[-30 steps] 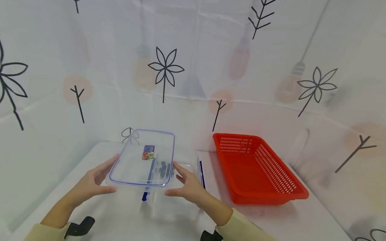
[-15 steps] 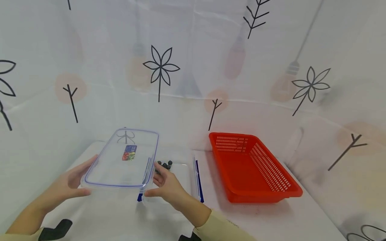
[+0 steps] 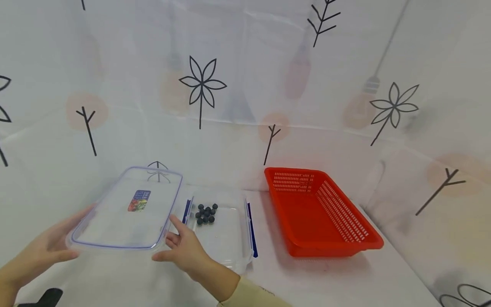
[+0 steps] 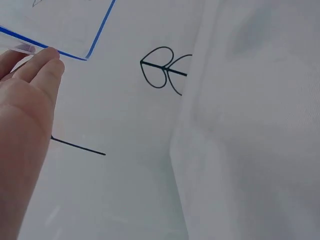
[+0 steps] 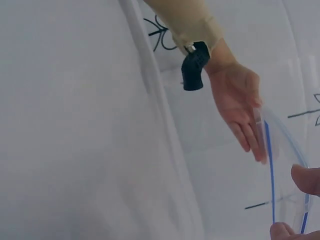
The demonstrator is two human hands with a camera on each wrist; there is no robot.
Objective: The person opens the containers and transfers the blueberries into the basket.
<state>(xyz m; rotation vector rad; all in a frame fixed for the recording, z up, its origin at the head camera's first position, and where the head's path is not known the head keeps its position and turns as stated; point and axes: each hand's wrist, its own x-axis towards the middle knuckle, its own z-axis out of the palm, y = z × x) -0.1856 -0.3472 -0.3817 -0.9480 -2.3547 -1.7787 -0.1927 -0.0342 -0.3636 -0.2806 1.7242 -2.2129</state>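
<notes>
A clear plastic lid (image 3: 111, 226) with a blue seal line and a coloured label is held up at the left in the head view. My left hand (image 3: 44, 249) grips its left edge, thumb below and fingers along the side. On its right edge, my right hand (image 3: 188, 251) pinches it between thumb and fingers. In the left wrist view, left fingers (image 4: 47, 70) touch the lid's rim. To the right of the lid a clear plastic container (image 3: 228, 234) with blue side clips stands on the table, holding several dark round berries (image 3: 207, 213), like blueberries. My right forearm covers its near left corner.
A red perforated plastic basket (image 3: 326, 213) stands on the white table (image 3: 280, 281), right of the container. Behind the table hangs a white cloth (image 3: 230, 149) printed with flowers and twigs.
Both hands have carried the lid leftward and slightly down, off from in front of the container. The berries and container now show plainly. The view has shifted a little.
</notes>
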